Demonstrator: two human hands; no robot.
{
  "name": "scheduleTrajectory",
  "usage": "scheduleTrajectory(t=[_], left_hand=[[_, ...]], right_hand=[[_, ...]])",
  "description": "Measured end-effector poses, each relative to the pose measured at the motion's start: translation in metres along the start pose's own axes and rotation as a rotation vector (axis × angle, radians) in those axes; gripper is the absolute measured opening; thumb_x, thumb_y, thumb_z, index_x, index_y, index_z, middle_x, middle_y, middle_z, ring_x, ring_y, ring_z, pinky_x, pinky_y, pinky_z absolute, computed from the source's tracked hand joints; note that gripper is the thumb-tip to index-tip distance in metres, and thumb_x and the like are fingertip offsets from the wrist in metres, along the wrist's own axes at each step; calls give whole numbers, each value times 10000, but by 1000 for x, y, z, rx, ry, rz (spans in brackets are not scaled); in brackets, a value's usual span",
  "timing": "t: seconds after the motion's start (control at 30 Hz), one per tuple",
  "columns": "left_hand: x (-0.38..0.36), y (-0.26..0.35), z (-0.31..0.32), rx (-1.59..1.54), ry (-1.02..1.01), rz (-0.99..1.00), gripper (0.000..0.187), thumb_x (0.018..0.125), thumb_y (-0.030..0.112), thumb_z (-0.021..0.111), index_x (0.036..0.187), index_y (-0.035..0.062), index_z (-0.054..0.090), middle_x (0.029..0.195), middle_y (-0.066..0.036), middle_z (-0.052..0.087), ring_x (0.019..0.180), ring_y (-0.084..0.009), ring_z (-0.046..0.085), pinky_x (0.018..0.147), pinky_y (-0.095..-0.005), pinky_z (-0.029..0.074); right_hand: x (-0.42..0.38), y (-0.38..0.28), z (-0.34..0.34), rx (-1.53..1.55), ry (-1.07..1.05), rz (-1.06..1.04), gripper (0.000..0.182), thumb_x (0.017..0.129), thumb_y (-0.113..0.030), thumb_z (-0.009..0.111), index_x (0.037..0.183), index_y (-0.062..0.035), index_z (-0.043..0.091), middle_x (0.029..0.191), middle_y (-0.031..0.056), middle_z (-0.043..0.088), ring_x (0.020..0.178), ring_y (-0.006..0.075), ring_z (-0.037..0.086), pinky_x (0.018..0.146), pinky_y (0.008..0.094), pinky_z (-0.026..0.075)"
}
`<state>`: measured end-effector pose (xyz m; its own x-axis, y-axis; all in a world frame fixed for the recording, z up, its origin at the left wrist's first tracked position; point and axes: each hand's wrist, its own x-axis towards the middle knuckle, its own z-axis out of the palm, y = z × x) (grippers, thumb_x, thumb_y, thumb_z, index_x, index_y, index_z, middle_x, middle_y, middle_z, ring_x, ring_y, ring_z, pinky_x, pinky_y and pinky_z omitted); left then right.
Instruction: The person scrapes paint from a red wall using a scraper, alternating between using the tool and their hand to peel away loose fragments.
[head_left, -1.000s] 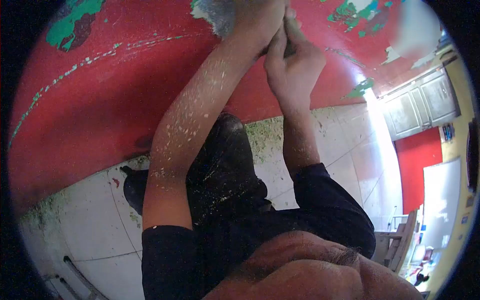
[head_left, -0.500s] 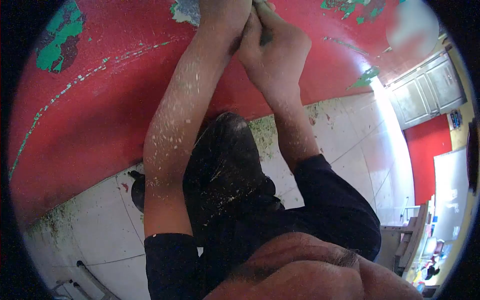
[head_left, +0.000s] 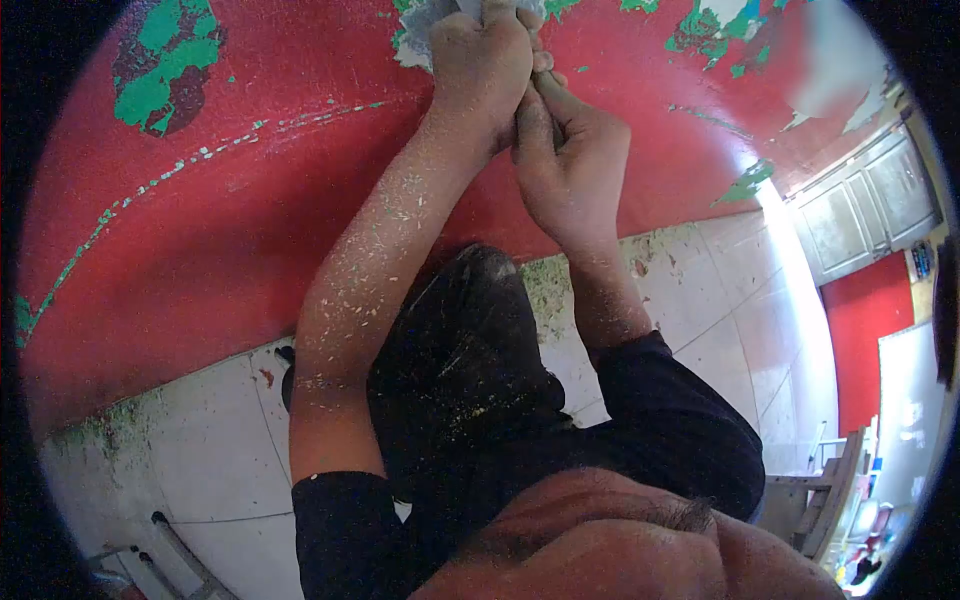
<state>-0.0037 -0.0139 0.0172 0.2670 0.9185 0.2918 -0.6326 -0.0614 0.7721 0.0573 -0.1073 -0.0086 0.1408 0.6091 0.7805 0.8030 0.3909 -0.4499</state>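
Observation:
Both hands are raised against a red wall (head_left: 250,240) with peeling patches of green and grey. My left hand (head_left: 485,65) is closed round a scraper (head_left: 462,10), whose flat grey blade shows only partly at the top edge of the view, over a bare grey patch. Just below and to the right, my right hand (head_left: 575,165) is closed on the lower end of the same tool's handle, mostly hidden by the fingers. Pale paint flakes cover the left forearm.
Tiled floor (head_left: 200,470) with paint debris runs along the wall's foot. My dark-clothed knee (head_left: 480,290) is close to the wall. Metal legs (head_left: 185,555) stand at lower left. A pale door (head_left: 865,205) and cluttered shelves (head_left: 835,490) are at right.
Both hands appear lower and slightly further right in the view, and more of the left hand and the blade shows. The wall patches have also shifted right. Both hands keep their hold.

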Motion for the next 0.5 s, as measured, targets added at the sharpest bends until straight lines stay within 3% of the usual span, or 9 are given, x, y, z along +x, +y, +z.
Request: scheduleTrajectory(t=[0.03, 0.13, 0.2, 0.27, 0.33, 0.37, 0.43, 0.5], left_hand=[[-1, -2, 1, -6, -9, 4, 336, 1046, 277, 409, 838, 42, 530, 606, -41, 466, 513, -177, 487, 501, -349, 480], [-5, -10, 1, -63, -22, 5, 345, 1045, 287, 411, 838, 39, 532, 617, -42, 474, 514, -181, 490, 499, -345, 479], [8, -2, 6, 68, -9, 146, 359, 1044, 303, 411, 829, 42, 534, 629, -46, 487, 525, -183, 501, 509, -342, 476], [11, -4, 9, 156, -22, 174, 367, 1044, 332, 412, 845, 47, 532, 650, -48, 502, 546, -181, 511, 528, -341, 475], [20, 32, 16, 191, -50, 176, 374, 1046, 375, 415, 886, 55, 526, 682, -48, 520, 577, -174, 522, 558, -341, 477], [26, 41, 20, 212, -69, 184, 380, 1046, 396, 416, 907, 59, 523, 698, -48, 529, 593, -171, 528, 574, -341, 477], [37, 6, 13, 239, 84, 290, 372, 1047, 398, 424, 917, 61, 514, 711, -38, 530, 594, -163, 522, 573, -335, 483], [20, -5, 3, 58, -51, -9, 361, 1045, 380, 428, 906, 61, 521, 709, -32, 528, 590, -158, 519, 565, -325, 479]], right_hand=[[0, -2, -5, -28, -45, 18, 348, 968, -97, 560, 1265, 78, 605, 780, 124, 662, 676, 49, 547, 645, 235, 490], [-7, 27, 8, -63, 146, -208, 340, 959, -92, 553, 1252, 71, 615, 761, 154, 674, 656, 60, 549, 629, 255, 491], [4, 31, 15, -56, 225, -283, 339, 958, -92, 546, 1249, 68, 616, 802, 197, 695, 680, 69, 582, 653, 269, 505], [10, 26, 11, -31, 171, -147, 353, 958, -96, 542, 1269, 57, 607, 839, 229, 706, 708, 75, 614, 683, 280, 518], [44, 0, -1, 29, 17, 64, 381, 956, -102, 541, 1308, 38, 589, 849, 242, 702, 726, 77, 628, 707, 288, 523], [37, 0, -3, 37, 49, 35, 333, 952, -102, 545, 1244, 39, 622, 816, 242, 687, 704, 74, 616, 680, 293, 516], [15, 2, -3, 52, 128, -39, 261, 944, -102, 553, 1116, 41, 688, 750, 241, 657, 661, 69, 592, 627, 303, 502], [20, 21, 22, 105, 308, -195, 220, 938, -101, 562, 1043, 41, 695, 631, 203, 565, 583, 71, 516, 555, 305, 451]])
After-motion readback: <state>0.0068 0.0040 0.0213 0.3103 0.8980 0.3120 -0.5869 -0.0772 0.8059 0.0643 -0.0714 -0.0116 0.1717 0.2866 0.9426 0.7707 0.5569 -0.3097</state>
